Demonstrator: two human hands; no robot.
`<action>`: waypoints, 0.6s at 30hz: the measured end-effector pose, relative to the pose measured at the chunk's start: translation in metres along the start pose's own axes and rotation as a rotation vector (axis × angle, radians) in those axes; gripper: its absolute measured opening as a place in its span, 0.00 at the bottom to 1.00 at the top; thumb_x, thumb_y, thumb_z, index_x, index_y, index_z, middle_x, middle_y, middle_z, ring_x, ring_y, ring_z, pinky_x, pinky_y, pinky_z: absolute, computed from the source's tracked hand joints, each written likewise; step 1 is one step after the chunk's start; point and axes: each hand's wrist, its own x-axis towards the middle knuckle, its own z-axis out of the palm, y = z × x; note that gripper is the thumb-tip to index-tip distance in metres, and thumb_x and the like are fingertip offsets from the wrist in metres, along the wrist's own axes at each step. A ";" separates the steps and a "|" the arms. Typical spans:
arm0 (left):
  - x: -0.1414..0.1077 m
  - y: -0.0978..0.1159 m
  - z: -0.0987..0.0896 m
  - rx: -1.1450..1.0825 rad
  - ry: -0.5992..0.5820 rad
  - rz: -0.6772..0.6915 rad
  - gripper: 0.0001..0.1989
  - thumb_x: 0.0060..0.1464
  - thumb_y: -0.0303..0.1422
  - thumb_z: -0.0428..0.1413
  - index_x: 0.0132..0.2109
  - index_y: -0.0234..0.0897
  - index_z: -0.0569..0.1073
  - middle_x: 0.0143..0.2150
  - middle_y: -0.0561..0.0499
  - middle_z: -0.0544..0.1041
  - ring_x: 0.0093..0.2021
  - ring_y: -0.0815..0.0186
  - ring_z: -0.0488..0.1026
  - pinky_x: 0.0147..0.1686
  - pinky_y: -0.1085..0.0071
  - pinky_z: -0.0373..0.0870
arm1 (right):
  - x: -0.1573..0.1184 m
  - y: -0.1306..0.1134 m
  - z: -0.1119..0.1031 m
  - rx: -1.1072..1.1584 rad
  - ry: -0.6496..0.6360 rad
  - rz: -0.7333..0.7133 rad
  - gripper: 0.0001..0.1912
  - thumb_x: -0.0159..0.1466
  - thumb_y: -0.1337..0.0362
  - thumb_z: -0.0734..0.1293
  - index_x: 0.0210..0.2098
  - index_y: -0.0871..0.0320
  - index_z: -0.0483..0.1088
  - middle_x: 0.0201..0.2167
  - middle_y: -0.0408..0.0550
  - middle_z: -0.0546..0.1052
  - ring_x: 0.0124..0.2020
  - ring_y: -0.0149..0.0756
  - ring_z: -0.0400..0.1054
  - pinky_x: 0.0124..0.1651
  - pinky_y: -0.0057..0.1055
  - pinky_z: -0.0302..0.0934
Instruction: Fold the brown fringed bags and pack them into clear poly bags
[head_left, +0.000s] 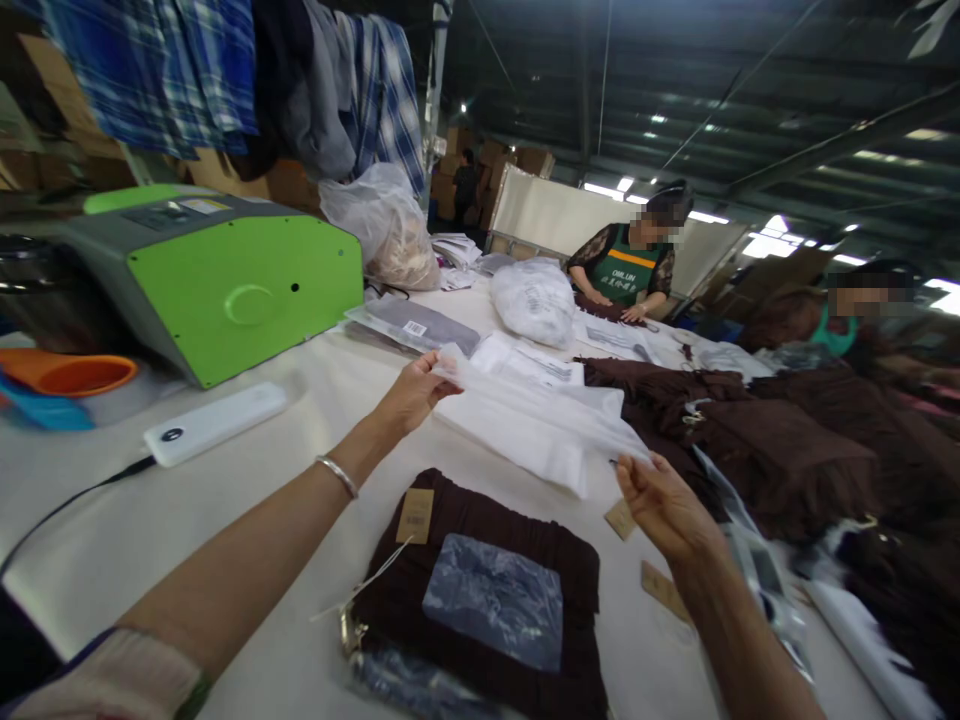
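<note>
A thin translucent white sheet or bag (536, 405) is stretched between my two hands. Its left end is pinched in my left hand (424, 395), which wears a bracelet at the wrist. My right hand (660, 495) pinches the other end. Below them on the table lies a folded dark brown garment (517, 520) with a tan tag (415, 516), a white string and a clear plastic packet (495, 600) on top. White sheets or bags (517, 440) lie flat behind the stretched one. Two more tan tags (664, 590) are near my right wrist.
A green and grey machine (247, 290) stands at the left, with a white device (217, 420) and an orange ring-shaped item (75, 370) before it. Brown garments (787, 450) are piled at the right. Two people (626, 270) work across the table. Plaid clothes (172, 70) hang above.
</note>
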 end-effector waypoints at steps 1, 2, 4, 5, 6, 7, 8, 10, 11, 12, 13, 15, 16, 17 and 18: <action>-0.005 -0.004 0.000 0.023 -0.036 0.012 0.13 0.51 0.39 0.59 0.41 0.36 0.72 0.35 0.53 0.76 0.33 0.69 0.73 0.36 0.73 0.72 | -0.003 0.005 -0.002 0.022 -0.013 0.015 0.25 0.38 0.62 0.79 0.29 0.54 0.61 0.25 0.36 0.73 0.25 0.28 0.70 0.30 0.25 0.68; -0.011 -0.011 -0.001 0.064 -0.081 0.019 0.11 0.50 0.38 0.59 0.38 0.36 0.72 0.33 0.53 0.75 0.33 0.69 0.72 0.36 0.73 0.71 | -0.006 0.012 -0.005 0.023 -0.025 0.031 0.25 0.38 0.63 0.79 0.27 0.55 0.61 0.25 0.37 0.74 0.26 0.30 0.71 0.31 0.27 0.69; -0.022 -0.028 -0.002 0.180 -0.185 0.026 0.07 0.48 0.36 0.60 0.32 0.37 0.74 0.30 0.54 0.75 0.33 0.67 0.71 0.38 0.72 0.69 | -0.014 0.033 -0.010 -0.077 -0.034 0.048 0.24 0.37 0.62 0.79 0.25 0.55 0.61 0.22 0.36 0.73 0.25 0.31 0.70 0.32 0.28 0.69; -0.026 -0.038 -0.003 0.245 -0.240 0.031 0.05 0.47 0.34 0.60 0.29 0.37 0.74 0.29 0.54 0.75 0.34 0.66 0.70 0.40 0.71 0.68 | -0.017 0.044 -0.014 -0.181 -0.032 0.047 0.24 0.38 0.62 0.79 0.23 0.55 0.60 0.20 0.36 0.72 0.24 0.31 0.70 0.30 0.28 0.68; -0.030 -0.047 -0.005 0.309 -0.292 0.039 0.04 0.46 0.33 0.59 0.28 0.38 0.74 0.28 0.53 0.75 0.35 0.64 0.70 0.42 0.69 0.67 | -0.020 0.054 -0.018 -0.295 -0.029 0.040 0.23 0.40 0.60 0.78 0.23 0.55 0.60 0.19 0.35 0.70 0.23 0.31 0.69 0.29 0.27 0.66; -0.033 -0.055 -0.006 0.369 -0.340 0.048 0.03 0.46 0.32 0.58 0.27 0.38 0.74 0.29 0.53 0.75 0.37 0.63 0.70 0.44 0.69 0.66 | -0.022 0.063 -0.022 -0.406 -0.028 0.033 0.21 0.41 0.59 0.77 0.23 0.55 0.59 0.18 0.35 0.69 0.22 0.31 0.68 0.27 0.26 0.64; -0.036 -0.062 -0.008 0.425 -0.385 0.057 0.03 0.46 0.31 0.57 0.26 0.39 0.74 0.29 0.52 0.75 0.38 0.61 0.70 0.45 0.68 0.65 | -0.025 0.070 -0.027 -0.499 -0.028 0.031 0.20 0.43 0.58 0.75 0.23 0.55 0.59 0.18 0.35 0.69 0.22 0.31 0.67 0.26 0.25 0.61; -0.041 -0.068 -0.013 0.523 -0.467 0.063 0.05 0.49 0.32 0.55 0.26 0.39 0.72 0.29 0.52 0.74 0.38 0.61 0.69 0.45 0.68 0.64 | -0.029 0.078 -0.037 -0.616 -0.040 0.066 0.18 0.45 0.57 0.73 0.24 0.54 0.59 0.18 0.35 0.69 0.21 0.31 0.65 0.24 0.25 0.58; -0.044 -0.068 -0.015 0.563 -0.497 0.060 0.07 0.52 0.33 0.53 0.27 0.39 0.72 0.29 0.52 0.74 0.37 0.62 0.69 0.43 0.69 0.64 | -0.031 0.079 -0.041 -0.646 -0.048 0.100 0.16 0.46 0.56 0.71 0.25 0.54 0.60 0.18 0.35 0.69 0.21 0.31 0.65 0.24 0.25 0.57; -0.047 -0.066 -0.017 0.603 -0.522 0.053 0.09 0.55 0.34 0.50 0.28 0.39 0.71 0.29 0.52 0.73 0.35 0.62 0.69 0.41 0.69 0.64 | -0.034 0.080 -0.044 -0.666 -0.058 0.139 0.16 0.46 0.56 0.70 0.26 0.54 0.60 0.19 0.36 0.70 0.20 0.32 0.65 0.24 0.25 0.57; -0.051 -0.062 -0.019 0.644 -0.543 0.043 0.12 0.59 0.36 0.48 0.30 0.39 0.71 0.29 0.52 0.73 0.33 0.63 0.69 0.40 0.70 0.64 | -0.038 0.079 -0.046 -0.680 -0.066 0.174 0.15 0.47 0.55 0.69 0.27 0.53 0.60 0.18 0.36 0.69 0.20 0.32 0.65 0.23 0.25 0.57; -0.059 -0.052 -0.022 0.720 -0.557 0.001 0.17 0.63 0.39 0.42 0.32 0.39 0.70 0.30 0.52 0.72 0.32 0.64 0.69 0.38 0.70 0.65 | -0.048 0.078 -0.047 -0.710 -0.074 0.203 0.14 0.50 0.53 0.67 0.27 0.52 0.60 0.17 0.35 0.68 0.19 0.33 0.64 0.22 0.26 0.57; -0.063 -0.047 -0.023 0.739 -0.553 -0.034 0.19 0.64 0.41 0.41 0.32 0.39 0.69 0.30 0.52 0.72 0.31 0.64 0.69 0.37 0.70 0.65 | -0.054 0.077 -0.047 -0.735 -0.073 0.200 0.13 0.51 0.52 0.66 0.27 0.52 0.60 0.16 0.35 0.67 0.18 0.33 0.64 0.22 0.26 0.57; -0.068 -0.042 -0.024 0.728 -0.548 -0.076 0.21 0.65 0.43 0.39 0.32 0.38 0.69 0.31 0.51 0.73 0.32 0.64 0.69 0.37 0.70 0.65 | -0.060 0.076 -0.046 -0.759 -0.073 0.192 0.14 0.53 0.50 0.65 0.27 0.51 0.60 0.16 0.36 0.67 0.18 0.33 0.63 0.22 0.26 0.57; -0.072 -0.037 -0.024 0.681 -0.545 -0.124 0.21 0.65 0.44 0.39 0.33 0.38 0.70 0.32 0.51 0.74 0.33 0.63 0.70 0.38 0.70 0.66 | -0.066 0.077 -0.046 -0.778 -0.070 0.183 0.15 0.55 0.48 0.64 0.27 0.51 0.60 0.15 0.36 0.66 0.18 0.33 0.63 0.22 0.26 0.57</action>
